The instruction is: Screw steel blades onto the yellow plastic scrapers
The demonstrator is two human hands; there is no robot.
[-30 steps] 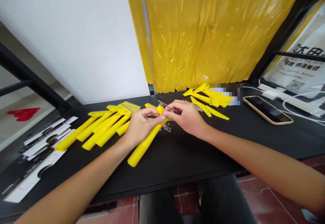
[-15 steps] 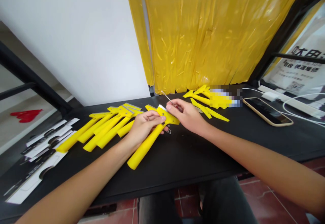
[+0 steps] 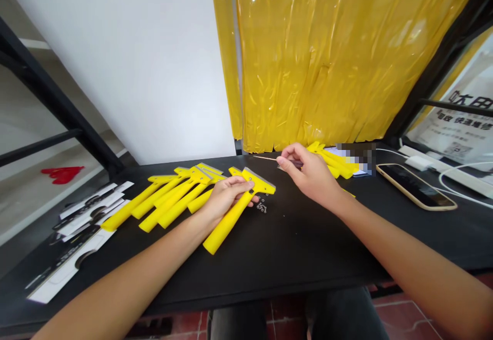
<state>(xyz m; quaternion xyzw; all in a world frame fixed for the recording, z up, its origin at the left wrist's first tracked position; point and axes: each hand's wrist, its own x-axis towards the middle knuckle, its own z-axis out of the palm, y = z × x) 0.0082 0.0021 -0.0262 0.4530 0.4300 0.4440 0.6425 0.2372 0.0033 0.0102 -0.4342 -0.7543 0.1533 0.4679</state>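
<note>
I have the left hand (image 3: pixel 227 193) clamped on a yellow scraper (image 3: pixel 230 221), right hand (image 3: pixel 311 171) around a screwdriver (image 3: pixel 265 158) toward the tabletop's (image 3: pixel 308 247) back edge: likely screw-fastening, next needing careful alignment.

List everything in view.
Held scraper: 1, yellow, centre
Other scrapers: several, yellow, left
Thin tool: 1, metallic, centre
Small hardware: several, silvery, centre
Other pieces: several, yellow, back right
Pixelated patch: 1, mixed, back right
Phone: 1, dark, tan case, right
Power strip: 1, white, right
Cables: several, white, right
Flat packs: several, white/black, far left
Red item: 1, red, left shelf
Sheeting: count unclear, yellow, background
Panel: 1, white, back left
Printed sheet: 1, white, right
Frame bars: several, black, sides
Table: 1, black, foreground
Floor tiles: several, red, bottom
Legs: 2, dark, bottom
Left hand: 1, on scraper
Right hand: 1, on tool
</note>
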